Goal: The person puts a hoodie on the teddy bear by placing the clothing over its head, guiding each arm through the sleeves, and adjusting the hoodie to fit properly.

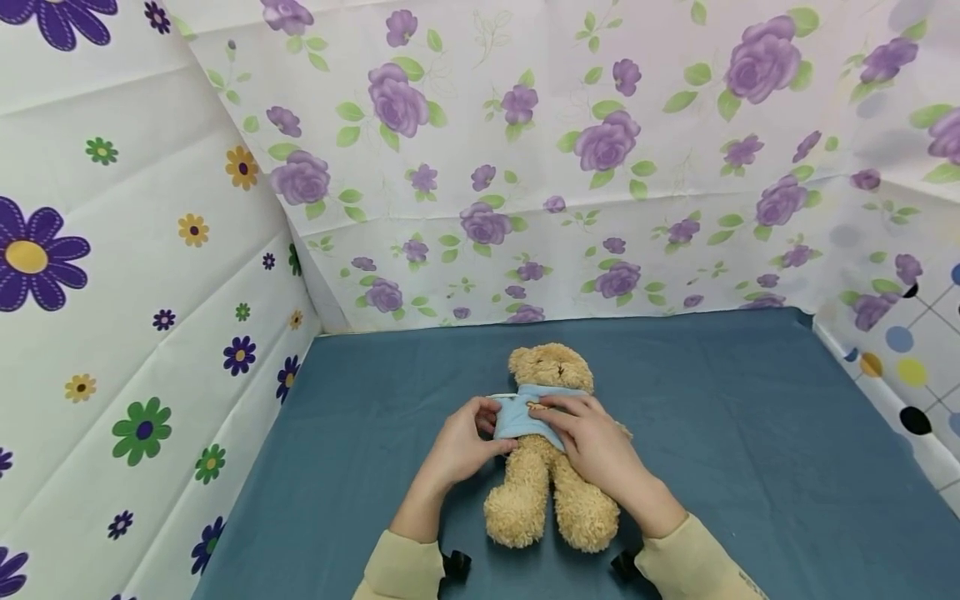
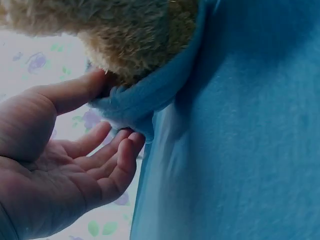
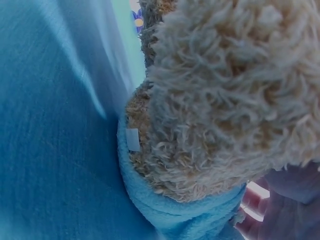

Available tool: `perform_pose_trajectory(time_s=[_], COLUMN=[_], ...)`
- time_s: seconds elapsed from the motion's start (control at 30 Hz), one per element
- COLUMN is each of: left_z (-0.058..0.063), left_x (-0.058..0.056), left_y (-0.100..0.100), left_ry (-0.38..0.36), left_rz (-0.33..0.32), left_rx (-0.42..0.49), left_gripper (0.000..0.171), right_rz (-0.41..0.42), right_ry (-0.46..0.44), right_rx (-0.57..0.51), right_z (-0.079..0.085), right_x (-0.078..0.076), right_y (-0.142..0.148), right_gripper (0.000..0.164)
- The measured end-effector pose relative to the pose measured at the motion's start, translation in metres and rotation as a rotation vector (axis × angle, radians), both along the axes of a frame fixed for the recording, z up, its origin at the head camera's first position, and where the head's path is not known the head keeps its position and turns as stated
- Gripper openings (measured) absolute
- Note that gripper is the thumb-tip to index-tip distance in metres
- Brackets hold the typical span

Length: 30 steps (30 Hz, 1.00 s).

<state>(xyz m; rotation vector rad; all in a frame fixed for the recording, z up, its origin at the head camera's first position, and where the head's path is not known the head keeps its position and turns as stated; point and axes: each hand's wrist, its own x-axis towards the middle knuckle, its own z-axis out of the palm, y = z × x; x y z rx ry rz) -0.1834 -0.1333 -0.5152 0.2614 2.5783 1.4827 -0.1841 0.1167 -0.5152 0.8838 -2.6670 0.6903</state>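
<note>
A tan plush teddy bear (image 1: 525, 483) lies on its back on the blue cloth, head away from me, wearing a light blue shirt (image 1: 512, 417). My left hand (image 1: 459, 446) pinches the shirt's left edge, with the thumb at the hem and the fingers curled toward the sleeve. In the left wrist view the thumb of that hand (image 2: 65, 165) reaches in beside the fur at the hem. My right hand (image 1: 596, 442) rests over the right side of the shirt, fingers stretched across its front. The right wrist view shows the bear's fur (image 3: 225, 100) and a small white tag (image 3: 132, 139) at the hem.
A blue cloth (image 1: 360, 433) covers the table. Behind it hangs a white sheet with purple roses (image 1: 487, 223); a flower-patterned sheet (image 1: 82, 333) stands on the left and a dotted one (image 1: 918, 342) on the right. Black straps (image 1: 456, 567) show near my wrists.
</note>
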Motion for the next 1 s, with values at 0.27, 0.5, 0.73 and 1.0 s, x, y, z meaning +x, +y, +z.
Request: perform_pose_trajectory(time_s=[0.27,0.5,0.73,1.0], left_z=[-0.005,-0.010,-0.015,-0.014], left_x=[-0.001,-0.001,-0.003,-0.002], left_y=[0.007,0.009,0.012,0.018], left_ry=[0.059,0.142,0.228,0.340], left_rz=[0.027,0.039,0.067,0.146], left_rx=[-0.046,-0.064,-0.067,-0.096], left_gripper=[0.031,0.014,0.034,0.053], right_rz=[0.006,0.015,0.007,0.000], right_ry=[-0.005,-0.003,0.002,0.010], right_rx=[-0.011,-0.011,-0.004,0.019], right_z=[0.000,0.000,0.000,-0.001], right_x=[0.001,0.003,0.003,0.003], right_y=[-0.002,-0.004,-0.004,-0.002], right_gripper=[0.038,0.038,0.039,0.039])
